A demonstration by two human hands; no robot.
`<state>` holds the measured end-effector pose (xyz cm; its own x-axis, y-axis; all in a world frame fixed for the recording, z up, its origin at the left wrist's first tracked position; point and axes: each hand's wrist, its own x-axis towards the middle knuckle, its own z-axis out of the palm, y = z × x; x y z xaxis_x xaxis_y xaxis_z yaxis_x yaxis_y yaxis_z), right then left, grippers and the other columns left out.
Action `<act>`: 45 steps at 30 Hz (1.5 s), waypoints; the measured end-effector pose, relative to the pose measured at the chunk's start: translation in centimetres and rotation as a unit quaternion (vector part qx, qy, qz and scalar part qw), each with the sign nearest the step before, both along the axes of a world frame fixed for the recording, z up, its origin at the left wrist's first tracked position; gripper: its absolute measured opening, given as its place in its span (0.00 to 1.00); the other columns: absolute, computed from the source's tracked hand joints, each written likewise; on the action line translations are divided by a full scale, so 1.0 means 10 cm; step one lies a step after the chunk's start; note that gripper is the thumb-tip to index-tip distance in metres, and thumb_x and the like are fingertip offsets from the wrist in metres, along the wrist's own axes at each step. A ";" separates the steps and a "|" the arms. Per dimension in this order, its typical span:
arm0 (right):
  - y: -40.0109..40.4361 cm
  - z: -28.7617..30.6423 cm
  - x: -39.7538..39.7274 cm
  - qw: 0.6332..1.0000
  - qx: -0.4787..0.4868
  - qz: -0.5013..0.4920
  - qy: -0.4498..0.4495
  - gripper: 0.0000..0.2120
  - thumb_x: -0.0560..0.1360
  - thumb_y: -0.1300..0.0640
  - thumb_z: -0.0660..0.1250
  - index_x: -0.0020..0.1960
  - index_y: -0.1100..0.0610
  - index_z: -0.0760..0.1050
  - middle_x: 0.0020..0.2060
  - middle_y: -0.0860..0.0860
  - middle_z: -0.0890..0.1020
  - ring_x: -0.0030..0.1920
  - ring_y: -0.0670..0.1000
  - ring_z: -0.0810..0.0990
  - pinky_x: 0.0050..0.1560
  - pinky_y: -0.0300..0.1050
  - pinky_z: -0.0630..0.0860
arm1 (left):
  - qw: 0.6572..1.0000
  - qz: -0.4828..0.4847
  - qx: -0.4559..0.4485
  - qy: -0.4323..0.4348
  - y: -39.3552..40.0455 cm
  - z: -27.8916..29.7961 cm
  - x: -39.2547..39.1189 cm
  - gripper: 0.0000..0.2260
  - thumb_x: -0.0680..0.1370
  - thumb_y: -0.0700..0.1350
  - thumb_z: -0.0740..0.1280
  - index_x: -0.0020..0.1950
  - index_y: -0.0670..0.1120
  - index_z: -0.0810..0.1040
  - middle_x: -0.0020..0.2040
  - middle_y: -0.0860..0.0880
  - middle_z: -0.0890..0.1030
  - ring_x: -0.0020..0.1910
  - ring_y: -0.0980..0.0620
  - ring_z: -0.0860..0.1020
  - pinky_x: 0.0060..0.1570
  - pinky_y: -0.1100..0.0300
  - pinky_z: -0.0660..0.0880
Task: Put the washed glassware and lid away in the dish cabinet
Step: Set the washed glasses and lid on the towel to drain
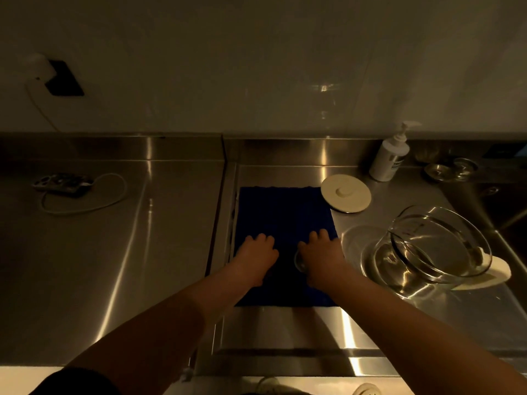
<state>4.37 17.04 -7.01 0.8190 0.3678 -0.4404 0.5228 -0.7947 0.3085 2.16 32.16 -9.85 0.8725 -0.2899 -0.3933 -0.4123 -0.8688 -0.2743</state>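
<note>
Now I look down from the head camera at a shiny steel counter [114, 252] in dim light. A dark blue towel [282, 212] lies flat on it, right in front of me.

My left hand [256, 255] rests on the towel with its fingers bent at the tips, and it holds nothing that I can see. My right hand [320, 253] is on the towel too, near the right edge. Under it I can see the round edge of a small glass thing [298, 262], right by the thumb side. I cannot tell if the hand grips it or just lies on top of it.

Just beside the right hand sits a big glass bowl [439, 246], tilted. It leans on more clear glassware [382, 263] below it. A white lid [496, 273] peeks out from behind the bowl on the right.

Another round white lid [346, 193] with a small knob lies flat at the far right corner of the towel. A white pump bottle [389, 155] stands behind it by the wall. Little metal cups [449, 169] sit farther right.

Far off on the left lies a power strip [64, 182] with a looping white cord [85, 208].
</note>
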 end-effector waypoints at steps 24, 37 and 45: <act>-0.25 -0.36 -0.09 0.977 0.201 -0.030 -0.070 0.33 0.73 0.46 0.65 0.73 0.52 0.54 0.65 0.56 0.66 0.63 0.58 0.66 0.63 0.51 0.65 | 0.973 0.122 -0.174 -0.092 0.03 -0.16 -0.16 0.31 0.73 0.51 0.68 0.71 0.45 0.59 0.68 0.43 0.67 0.64 0.44 0.67 0.66 0.51 0.62; -0.23 -0.61 -0.02 0.990 0.139 -0.026 -0.027 0.45 0.74 0.47 0.65 0.75 0.47 0.34 0.72 0.62 0.56 0.68 0.63 0.61 0.66 0.58 0.62 | 0.994 0.112 -0.020 0.005 -0.01 -0.21 -0.09 0.42 0.75 0.53 0.67 0.76 0.53 0.38 0.76 0.37 0.46 0.70 0.32 0.57 0.64 0.39 0.64; -0.12 -0.69 0.07 0.984 0.178 -0.007 -0.020 0.36 0.77 0.47 0.60 0.76 0.49 0.41 0.75 0.62 0.51 0.71 0.62 0.58 0.68 0.59 0.60 | 0.993 0.083 -0.070 -0.043 0.04 -0.23 -0.09 0.33 0.74 0.52 0.67 0.73 0.49 0.53 0.74 0.39 0.56 0.68 0.36 0.61 0.64 0.38 0.61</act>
